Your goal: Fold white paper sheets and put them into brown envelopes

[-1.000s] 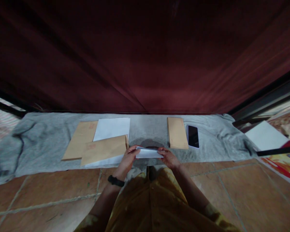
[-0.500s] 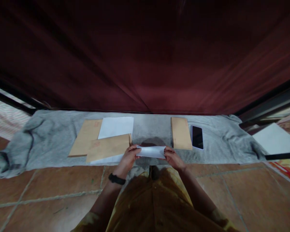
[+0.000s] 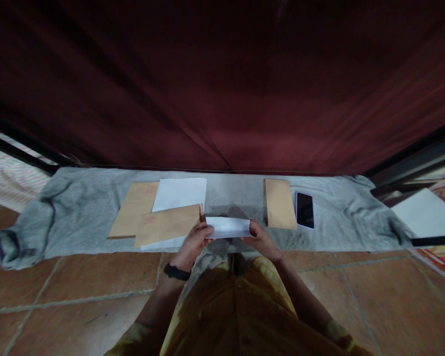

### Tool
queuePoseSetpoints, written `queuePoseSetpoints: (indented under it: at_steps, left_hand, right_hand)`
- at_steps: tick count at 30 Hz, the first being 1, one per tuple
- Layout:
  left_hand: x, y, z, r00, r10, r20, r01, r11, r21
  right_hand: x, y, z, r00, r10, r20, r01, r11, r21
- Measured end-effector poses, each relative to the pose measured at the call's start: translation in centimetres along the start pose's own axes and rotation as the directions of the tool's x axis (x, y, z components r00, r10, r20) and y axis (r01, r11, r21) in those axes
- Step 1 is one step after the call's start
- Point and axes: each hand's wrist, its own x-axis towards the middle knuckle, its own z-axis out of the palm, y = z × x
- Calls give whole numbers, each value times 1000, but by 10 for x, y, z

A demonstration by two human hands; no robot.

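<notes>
A sheet of white paper (image 3: 229, 227), folded into a narrow strip, is held level just above the near edge of the grey cloth. My left hand (image 3: 197, 241) is closed on its left end, thumb on top. At the right end my right hand (image 3: 261, 240) grips it, with the fingers partly hidden underneath. Just left of my left hand, a brown envelope (image 3: 168, 225) lies across white sheets (image 3: 180, 193) and another brown envelope (image 3: 133, 207). To the right of my right hand lies a separate brown envelope (image 3: 281, 203).
A phone (image 3: 304, 210) lies face up beside the right envelope. The grey cloth (image 3: 352, 212) covers a long low surface. Behind it hangs a dark red fabric (image 3: 222, 109). A white sheet or board (image 3: 426, 212) sits at far right. Tiled floor (image 3: 107, 277) lies below.
The paper strip has tilted and risen slightly, so its inner face and a lower fold now show. My right hand has shifted its grip a little toward the left. The envelopes stay in place.
</notes>
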Motion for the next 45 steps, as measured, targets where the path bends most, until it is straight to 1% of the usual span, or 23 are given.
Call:
queuePoseSetpoints:
  at_steps: [3,7,10,12,15,17,19,20,21,22,23,24,25,26,27,28,29,30,32,34,36,40,45]
  left_hand:
    - [-1,0,-1,1000,-7,14,6,1000,25]
    - [-2,-1,-3,1000,-9,24,8,999,47]
    - [-2,-1,-4,999,13,44,-16,998,65]
    - [-2,-2,-4,998,28,64,-33,996,84]
    - [-2,-4,-3,997,29,74,-36,994,101]
    - [-2,-5,-2,997,31,69,-39,993,113]
    - [-3,-3,-4,997,71,41,-76,987,140]
    - [-4,0,-7,992,120,27,-123,977,175]
    - [-5,4,-12,981,194,18,-193,953,234]
    - [-5,8,-19,957,289,21,-280,904,323]
    - [-5,13,-27,920,388,48,-369,821,436]
    - [-5,18,-38,875,476,89,-437,697,568]
    - [-4,23,-49,831,537,146,-469,537,701]
    - [-2,29,-61,814,541,210,-456,372,809]
    - [1,33,-72,818,517,253,-417,229,880]
    - [4,38,-82,835,467,289,-379,110,919]
    - [8,42,-91,858,413,304,-339,12,941]
    - [11,46,-98,881,359,308,-304,-68,950]
    - [19,54,-106,918,252,305,-265,-181,947]
    - [26,59,-109,939,170,300,-256,-241,936]
    - [31,62,-110,941,137,309,-267,-258,928]
    - [33,62,-113,913,182,364,-315,-250,916]
    - [26,61,-118,877,250,410,-370,-191,909]
  right_hand:
    - [1,7,4,999,-23,-41,20,997,-77]
    - [0,11,9,992,-85,-94,82,996,-29]
    - [-1,12,11,987,-109,-118,107,994,-17]
    - [-2,11,9,980,-149,-135,141,988,-68]
    - [-1,8,5,960,-234,-154,204,961,-187]
    - [0,8,3,955,-251,-159,213,951,-222]
    - [2,9,3,954,-240,-182,201,958,-206]
    - [3,9,3,953,-231,-196,195,962,-189]
    - [4,10,4,952,-224,-211,189,967,-172]
    - [4,11,4,950,-217,-225,185,970,-157]
    - [5,12,5,948,-212,-238,181,973,-146]
    - [6,13,5,945,-206,-253,176,975,-137]
    - [6,13,5,943,-199,-267,170,977,-130]
    - [7,14,5,941,-190,-278,160,979,-127]
    - [7,15,5,941,-181,-285,150,981,-126]
    - [8,15,5,942,-172,-288,140,982,-128]
    - [8,16,5,942,-166,-290,133,982,-132]
    - [8,16,5,943,-163,-291,128,982,-136]
    - [9,18,6,939,-169,-300,132,981,-142]
    - [8,19,7,934,-180,-309,141,979,-145]
    - [7,20,7,933,-185,-310,144,978,-149]
    - [5,21,7,937,-179,-301,136,978,-158]
    - [8,17,7,937,-173,-305,132,980,-150]
